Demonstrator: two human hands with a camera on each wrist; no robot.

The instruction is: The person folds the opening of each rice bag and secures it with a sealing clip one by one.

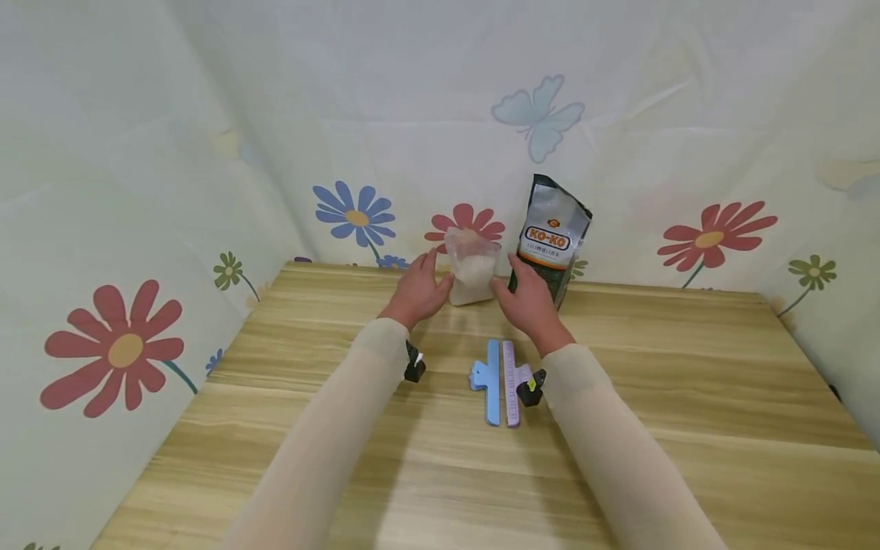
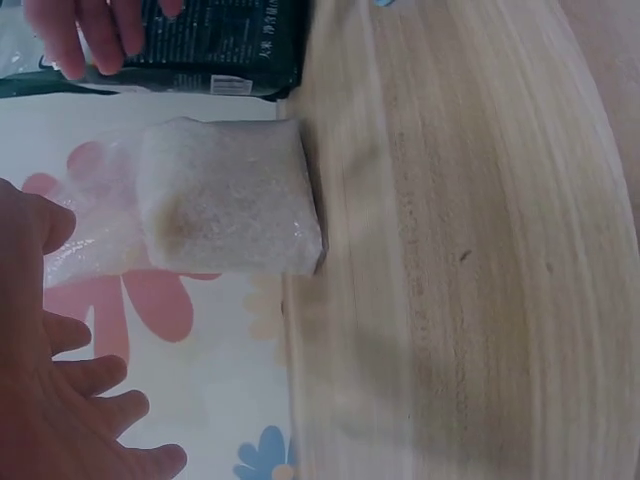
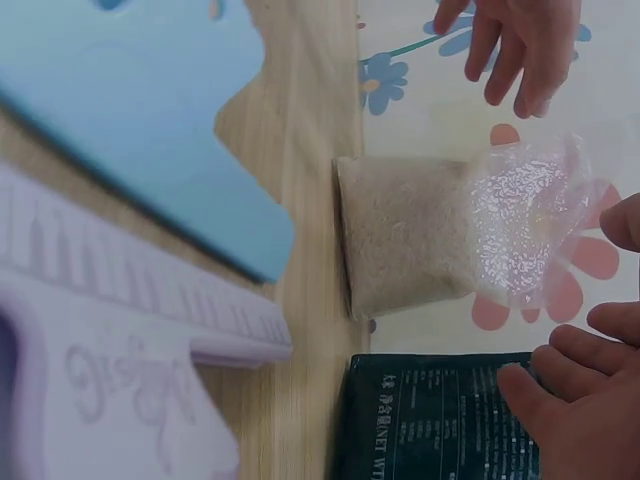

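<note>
A clear plastic bag of rice (image 1: 474, 269) stands upright at the back of the table, its loose top above the grains. On its left is my left hand (image 1: 416, 292), fingers apart and slightly bent; the left wrist view shows a gap between this hand (image 2: 70, 390) and the bag (image 2: 225, 195). To the bag's right, my right hand (image 1: 528, 302) has extended fingers and holds nothing. Behind that hand a dark green and silver KO-KO rice package (image 1: 550, 233) leans near the wall; whether the fingers (image 3: 575, 375) touch it I cannot tell.
Closer to me, a blue bag clip (image 1: 493, 382) and a purple bag clip (image 1: 509, 382) lie side by side on the wooden table (image 1: 653, 412). A flower-printed cloth (image 1: 412, 153) hangs along the table's back edge and sides.
</note>
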